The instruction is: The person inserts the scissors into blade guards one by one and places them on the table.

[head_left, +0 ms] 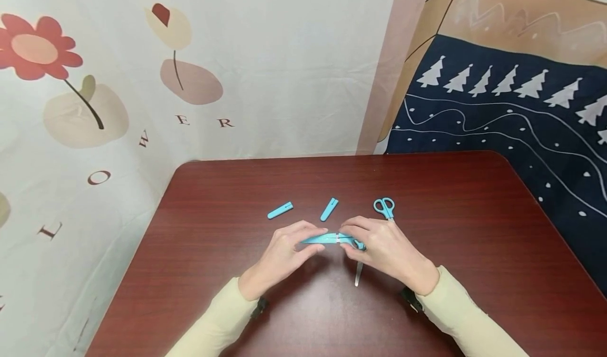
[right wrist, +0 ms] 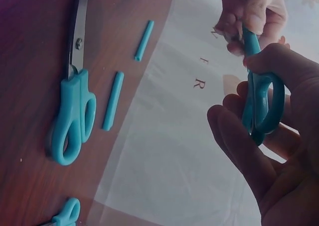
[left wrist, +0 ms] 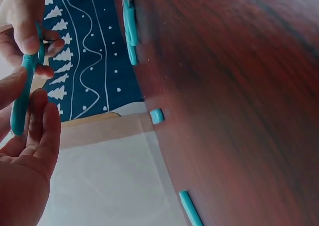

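Above the table, my left hand (head_left: 284, 247) pinches a blue blade cover (head_left: 319, 239) between thumb and fingers. My right hand (head_left: 383, 243) holds the blue-handled scissors (right wrist: 271, 104) by the handles, with the thumb on top in the right wrist view. The cover and the scissors meet end to end, and the blades are hidden inside the cover. Beneath my right hand lies a second pair of scissors (right wrist: 70, 111), uncovered, its metal blade (head_left: 358, 275) pointing toward me.
Two loose blue covers (head_left: 280, 210) (head_left: 329, 209) lie beyond my hands on the brown table (head_left: 213, 204). A third pair of scissors (head_left: 384, 208) lies behind my right hand, its handles facing away. Curtains hang behind the table.
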Demonstrator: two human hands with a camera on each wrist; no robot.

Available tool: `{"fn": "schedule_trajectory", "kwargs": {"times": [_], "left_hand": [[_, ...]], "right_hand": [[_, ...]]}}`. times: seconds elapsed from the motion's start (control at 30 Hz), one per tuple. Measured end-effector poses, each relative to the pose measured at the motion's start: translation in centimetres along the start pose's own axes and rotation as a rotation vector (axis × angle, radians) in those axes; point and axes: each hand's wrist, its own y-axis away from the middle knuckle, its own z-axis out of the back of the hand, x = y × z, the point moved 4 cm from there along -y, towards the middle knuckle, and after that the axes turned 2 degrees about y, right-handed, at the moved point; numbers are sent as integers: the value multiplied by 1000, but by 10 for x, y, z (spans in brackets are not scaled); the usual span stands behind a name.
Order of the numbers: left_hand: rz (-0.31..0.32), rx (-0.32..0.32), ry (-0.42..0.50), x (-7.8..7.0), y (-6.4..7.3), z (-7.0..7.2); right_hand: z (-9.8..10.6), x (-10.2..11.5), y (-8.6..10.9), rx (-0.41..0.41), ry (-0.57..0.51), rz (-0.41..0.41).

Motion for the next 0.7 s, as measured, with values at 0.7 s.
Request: {"fn": "schedule_trajectory", "kwargs": {"times": [0.7], "left_hand": [[-57,-72,20,3,2,2]], "right_hand": [[1,4,-1,-7,22,9]]}}
